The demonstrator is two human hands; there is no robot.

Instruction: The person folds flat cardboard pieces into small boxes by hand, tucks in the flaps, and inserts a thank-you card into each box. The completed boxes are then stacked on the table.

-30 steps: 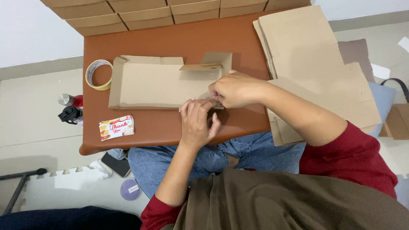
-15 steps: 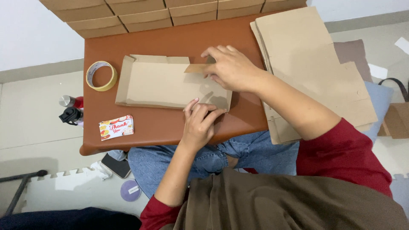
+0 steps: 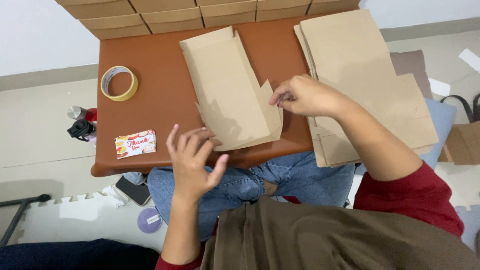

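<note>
Head view: right hand (image 3: 305, 95) pinches flat cardboard box (image 3: 230, 90); left hand (image 3: 192, 160) beside.

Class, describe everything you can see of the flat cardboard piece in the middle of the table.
The cardboard piece is plain brown, a flattened box blank with flaps at both ends. It lies flat and slanted on the brown table. The right hand pinches a flap at its near right edge; the left hand hovers at its near corner.

Stacked cardboard boxes (image 3: 165, 12) cropped by top edge; flat-sheet pile's (image 3: 360, 75) lower part under right forearm.
</note>
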